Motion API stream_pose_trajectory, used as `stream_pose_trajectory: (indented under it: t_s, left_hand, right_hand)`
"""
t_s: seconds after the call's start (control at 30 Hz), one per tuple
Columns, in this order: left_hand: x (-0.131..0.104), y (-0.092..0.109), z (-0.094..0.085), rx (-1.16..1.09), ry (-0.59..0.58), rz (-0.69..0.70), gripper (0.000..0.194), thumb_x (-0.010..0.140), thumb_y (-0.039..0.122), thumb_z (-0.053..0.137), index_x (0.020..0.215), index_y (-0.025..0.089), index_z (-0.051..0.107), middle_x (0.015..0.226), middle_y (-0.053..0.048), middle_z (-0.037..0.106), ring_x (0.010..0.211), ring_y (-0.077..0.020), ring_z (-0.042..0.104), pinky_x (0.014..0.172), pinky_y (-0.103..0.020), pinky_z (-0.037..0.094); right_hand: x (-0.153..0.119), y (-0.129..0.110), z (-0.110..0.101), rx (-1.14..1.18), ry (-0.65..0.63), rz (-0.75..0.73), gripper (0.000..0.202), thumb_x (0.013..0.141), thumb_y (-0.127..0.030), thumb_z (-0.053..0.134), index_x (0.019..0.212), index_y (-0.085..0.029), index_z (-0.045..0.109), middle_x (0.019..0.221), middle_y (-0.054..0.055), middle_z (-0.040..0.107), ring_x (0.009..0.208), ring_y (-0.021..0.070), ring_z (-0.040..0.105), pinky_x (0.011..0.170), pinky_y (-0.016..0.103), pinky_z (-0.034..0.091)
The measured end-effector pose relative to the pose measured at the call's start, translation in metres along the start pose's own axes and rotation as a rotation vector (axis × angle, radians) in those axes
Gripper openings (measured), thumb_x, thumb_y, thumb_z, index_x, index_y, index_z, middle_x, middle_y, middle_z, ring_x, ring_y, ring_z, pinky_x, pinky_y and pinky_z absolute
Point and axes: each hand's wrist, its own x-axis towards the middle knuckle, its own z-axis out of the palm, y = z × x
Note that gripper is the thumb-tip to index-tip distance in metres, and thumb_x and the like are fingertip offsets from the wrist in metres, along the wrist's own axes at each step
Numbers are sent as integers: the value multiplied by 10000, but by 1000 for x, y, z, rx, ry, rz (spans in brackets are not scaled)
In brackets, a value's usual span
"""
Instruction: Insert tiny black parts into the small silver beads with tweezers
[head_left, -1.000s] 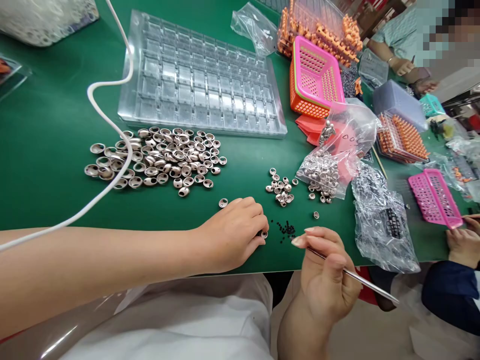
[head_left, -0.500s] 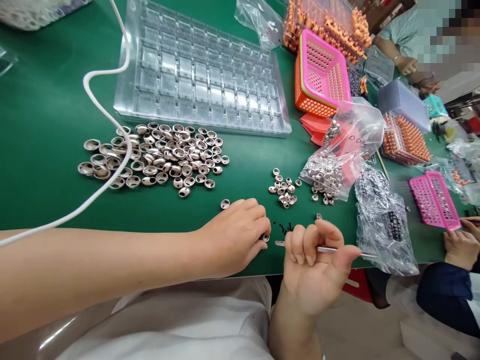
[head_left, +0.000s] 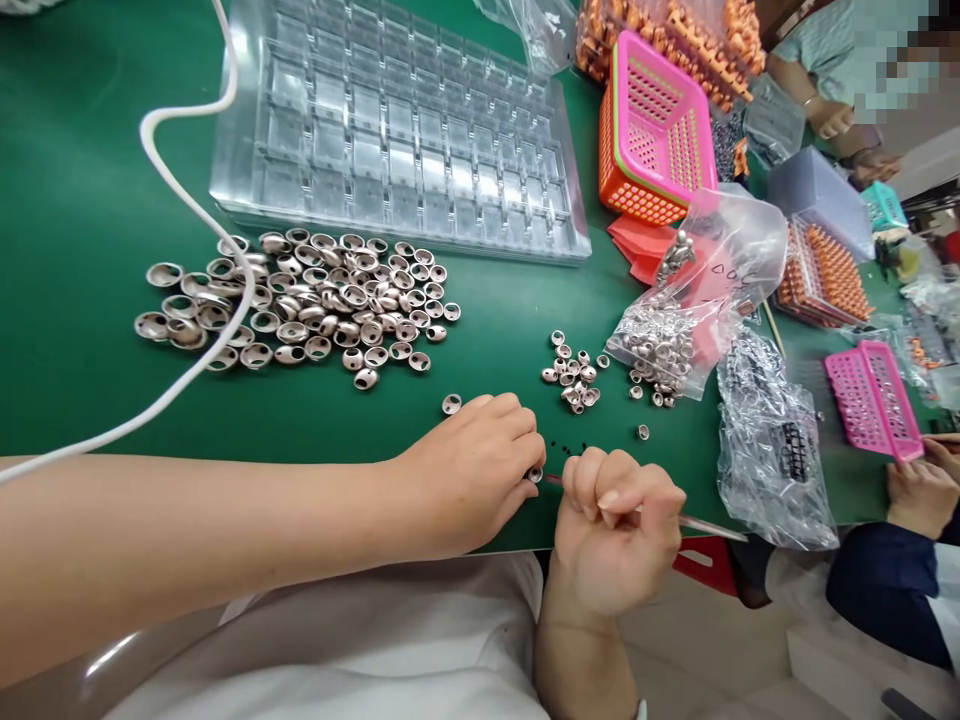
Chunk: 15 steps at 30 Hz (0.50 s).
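Observation:
My left hand (head_left: 480, 470) rests on the green table, its fingers closed around a small silvery metal ring-like cup (head_left: 534, 474) that shows at the fingertips. Palm up beside it, my right hand (head_left: 616, 525) is closed on a slim metal tool (head_left: 712, 527); its exact kind is unclear. One end of the tool comes out near the cup; whether they touch I cannot tell. Tiny black pieces (head_left: 568, 449) lie just beyond my right fingers. A loose metal cup (head_left: 451, 404) sits behind my left hand, and another (head_left: 643, 432) beyond my right.
A large pile of metal cups (head_left: 337, 300) lies below a clear compartment tray (head_left: 405, 235), crossed by a white cable (head_left: 176, 180). A smaller pile (head_left: 574, 375) and an open plastic bag (head_left: 739, 250) stand right, near stacked baskets (head_left: 607, 165). Other people's hands (head_left: 922, 497) work at far right.
My right thumb and index finger have folded in from spread to closed on the tool. The tool's near end has shifted toward the cup in my left hand, and the view has moved slightly.

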Motion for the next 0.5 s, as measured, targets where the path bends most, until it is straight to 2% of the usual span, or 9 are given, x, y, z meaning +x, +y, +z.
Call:
stream_pose_trajectory:
  t_s: [0.13, 0.33, 0.5]
  left_hand:
    - [0, 2, -3, 5, -34, -15, 46, 909, 167, 646, 937, 148, 677, 923, -60, 626, 896, -238, 510, 775, -387, 407]
    - [2, 5, -9, 0, -107, -49, 84, 932, 170, 622, 965, 135, 691, 948, -75, 626, 935, -254, 517, 815, -408, 423]
    - [4, 7, -10, -7, -137, -64, 97, 935, 163, 605, 959, 131, 694, 950, -84, 624, 947, -265, 514, 825, -422, 429]
  right_hand:
    - [3, 0, 0, -12, -21, -25, 570, 1015, -565, 424, 589, -190, 470, 506, -74, 255, 435, 73, 260, 449, 217, 279]
    - [3, 1, 5, -33, -19, -16, 572, 1051, -472, 362, 563, -181, 431, 484, -68, 258, 413, 71, 273, 440, 215, 286]
    - [2, 1, 8, -65, -4, -7, 569, 1049, -464, 371, 557, -182, 415, 475, -65, 273, 409, 72, 276, 437, 218, 282]
